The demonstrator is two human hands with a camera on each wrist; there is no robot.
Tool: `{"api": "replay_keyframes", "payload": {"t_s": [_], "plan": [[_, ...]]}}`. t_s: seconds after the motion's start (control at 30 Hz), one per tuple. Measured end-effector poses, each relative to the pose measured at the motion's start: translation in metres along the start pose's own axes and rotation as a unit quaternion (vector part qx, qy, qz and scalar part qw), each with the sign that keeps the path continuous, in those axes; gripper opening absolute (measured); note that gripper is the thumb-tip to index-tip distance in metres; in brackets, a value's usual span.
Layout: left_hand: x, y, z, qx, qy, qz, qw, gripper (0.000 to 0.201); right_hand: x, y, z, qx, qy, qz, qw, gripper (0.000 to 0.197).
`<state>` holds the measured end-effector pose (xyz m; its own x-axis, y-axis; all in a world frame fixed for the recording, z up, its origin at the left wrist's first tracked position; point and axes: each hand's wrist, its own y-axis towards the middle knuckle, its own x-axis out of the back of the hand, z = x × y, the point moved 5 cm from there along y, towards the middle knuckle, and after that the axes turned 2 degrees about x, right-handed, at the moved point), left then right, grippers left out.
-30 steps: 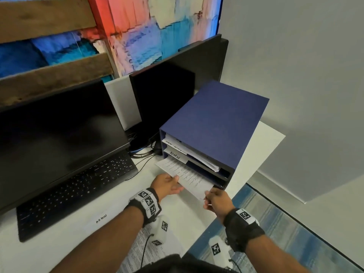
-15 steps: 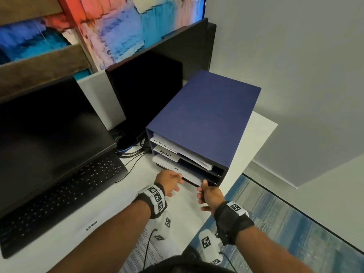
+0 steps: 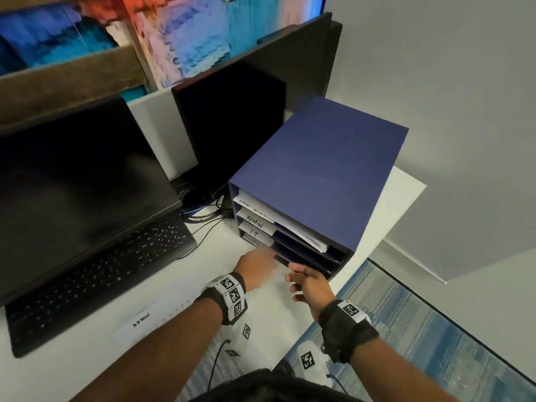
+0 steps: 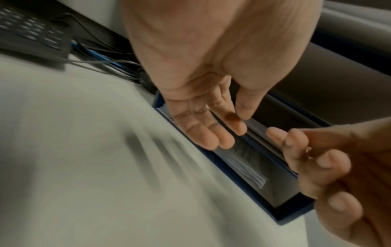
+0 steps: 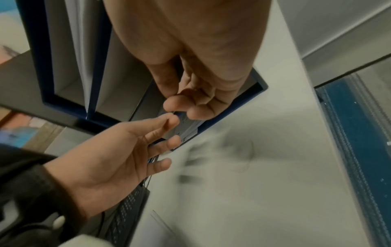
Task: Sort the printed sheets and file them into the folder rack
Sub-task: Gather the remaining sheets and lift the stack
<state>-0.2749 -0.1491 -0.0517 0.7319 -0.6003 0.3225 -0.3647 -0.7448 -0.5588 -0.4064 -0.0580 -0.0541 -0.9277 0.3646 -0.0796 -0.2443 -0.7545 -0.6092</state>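
The blue folder rack [image 3: 319, 169] stands on the white desk [image 3: 174, 285], its slots facing me. White tabs read ADMIN [image 3: 255, 224] and IT [image 3: 254, 234]. A stack of printed sheets [image 4: 243, 165] lies inside the bottom slot. My left hand [image 3: 258, 265] is at that slot's left end with fingers straight, and its fingertips [image 4: 224, 142] touch the sheet edges. My right hand [image 3: 304, 281] hovers at the slot's right end. Its fingers [image 4: 296, 140] are loosely curled and hold nothing. Several sheets [image 3: 290, 224] stick out of the top slot.
A black keyboard [image 3: 101, 274] and two dark monitors [image 3: 72, 184] [image 3: 232, 126] fill the desk's left and back. Cables [image 3: 203, 216] run behind the rack. More printed paper [image 3: 203, 369] lies under my left forearm. The desk ends just right of the rack, above blue carpet [image 3: 435, 329].
The sheet both hands held at the rack's front has slid fully into the bottom slot. Both hands have let go of it and stay at the opening.
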Motion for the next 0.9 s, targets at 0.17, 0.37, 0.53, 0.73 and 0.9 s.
{"api": "replay_keyframes", "payload": {"t_s": [0.17, 0.37, 0.53, 0.73, 0.9], "plan": [[0.048, -0.022, 0.047, 0.026, -0.072, -0.07, 0.995, 0.023, -0.039, 0.017, 0.007, 0.025, -0.084, 0.031, 0.996, 0.025], [0.103, -0.063, 0.104, 0.047, -0.12, -0.177, 0.976, 0.021, -0.109, 0.029, 0.007, 0.044, -0.139, 0.108, 0.983, 0.022], [0.137, -0.1, 0.146, 0.072, -0.074, -0.253, 0.962, 0.021, -0.159, 0.031, 0.004, 0.069, -0.197, 0.169, 0.963, 0.022], [0.163, -0.139, 0.198, 0.087, 0.037, -0.332, 0.939, 0.027, -0.201, 0.042, -0.008, 0.107, -0.303, 0.218, 0.921, 0.024], [0.167, -0.154, 0.234, 0.146, 0.108, -0.331, 0.926, 0.042, -0.22, 0.06, -0.029, 0.15, -0.456, 0.262, 0.837, 0.03]]}}
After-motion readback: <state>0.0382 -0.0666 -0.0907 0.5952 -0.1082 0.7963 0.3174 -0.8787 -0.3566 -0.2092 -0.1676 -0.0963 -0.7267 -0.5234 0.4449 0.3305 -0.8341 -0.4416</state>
